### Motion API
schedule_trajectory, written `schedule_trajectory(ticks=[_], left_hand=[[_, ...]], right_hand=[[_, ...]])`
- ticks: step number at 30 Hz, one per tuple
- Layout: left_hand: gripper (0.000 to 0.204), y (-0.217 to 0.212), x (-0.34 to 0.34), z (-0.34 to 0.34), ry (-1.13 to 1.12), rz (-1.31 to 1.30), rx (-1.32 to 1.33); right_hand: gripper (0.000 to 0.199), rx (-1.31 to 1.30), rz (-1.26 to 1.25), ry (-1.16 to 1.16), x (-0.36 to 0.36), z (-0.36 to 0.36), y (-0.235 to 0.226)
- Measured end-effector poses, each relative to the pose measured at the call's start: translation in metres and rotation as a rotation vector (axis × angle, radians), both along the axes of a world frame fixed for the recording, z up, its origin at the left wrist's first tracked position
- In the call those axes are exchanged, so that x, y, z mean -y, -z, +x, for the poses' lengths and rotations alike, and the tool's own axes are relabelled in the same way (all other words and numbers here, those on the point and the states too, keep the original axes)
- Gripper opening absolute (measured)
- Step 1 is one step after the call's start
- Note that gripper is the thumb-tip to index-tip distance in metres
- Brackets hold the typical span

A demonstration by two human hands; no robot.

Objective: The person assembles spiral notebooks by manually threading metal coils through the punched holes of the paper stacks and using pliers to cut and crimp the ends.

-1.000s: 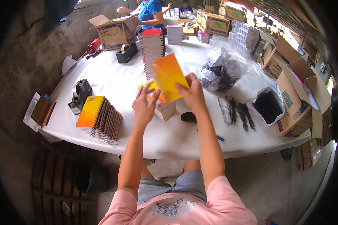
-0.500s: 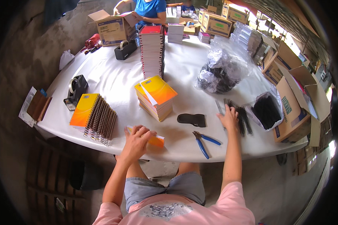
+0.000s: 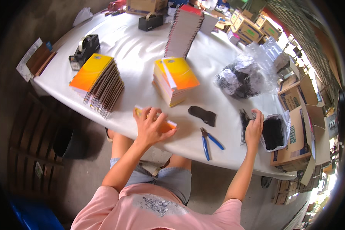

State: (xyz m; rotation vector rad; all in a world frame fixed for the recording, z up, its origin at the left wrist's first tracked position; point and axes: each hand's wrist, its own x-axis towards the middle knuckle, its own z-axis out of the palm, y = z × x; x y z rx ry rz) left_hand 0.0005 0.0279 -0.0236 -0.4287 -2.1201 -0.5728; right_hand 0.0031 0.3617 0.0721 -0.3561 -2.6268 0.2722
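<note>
- Left hand [image 3: 151, 124]: is resting, fingers spread and bent, over an orange-and-yellow booklet; whether it is gripping, I cannot tell.
- Orange-and-yellow booklet [image 3: 170, 125]: is lying near the close edge of the white table [image 3: 140, 61], mostly hidden under that hand.
- Right hand [image 3: 253, 130]: is resting at the black coils [image 3: 243, 122], fingers half curled; whether it is pinching one, I cannot tell.
- Bag of coils [image 3: 274, 132]: is standing just right of that hand.
- Blue-handled cutters [image 3: 205, 148]: are lying splayed between the hands.
- Handling, as judged: pressing lightly should be keeping pages square; drawing one coil lengthwise should be sparing its loops from tangling.
</note>
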Motion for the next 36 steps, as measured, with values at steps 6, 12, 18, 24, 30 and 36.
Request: schedule_trajectory(ticks=[6,12,18,24,30,36], left_hand=[[0.04,0.006,0.005,0.003,-0.035,0.013,0.06],[0.037,0.0,-0.002,0.003,-0.041,0.032,0.07],[0.039,0.002,-0.002,-0.001,-0.07,0.04,0.089],[0.04,0.002,0.0,-0.004,-0.014,0.025,0.108],[0.04,-0.001,0.002,-0.002,-0.018,0.009,0.14],[0.042,-0.003,0.005,-0.004,0.018,-0.015,0.164]], right_hand=[[0.025,0.286,-0.613,-0.797,0.118,0.018,0.016],[0.016,0.113,-0.69,-0.749,0.155,0.011,0.039],[0.021,0.062,-0.71,-0.807,0.163,0.007,0.047],[0.023,0.016,-0.73,-0.79,0.164,0.007,0.046],[0.022,0.026,-0.734,-0.836,0.169,0.005,0.046],[0.019,0.026,-0.81,-0.886,0.159,0.0,0.053]])
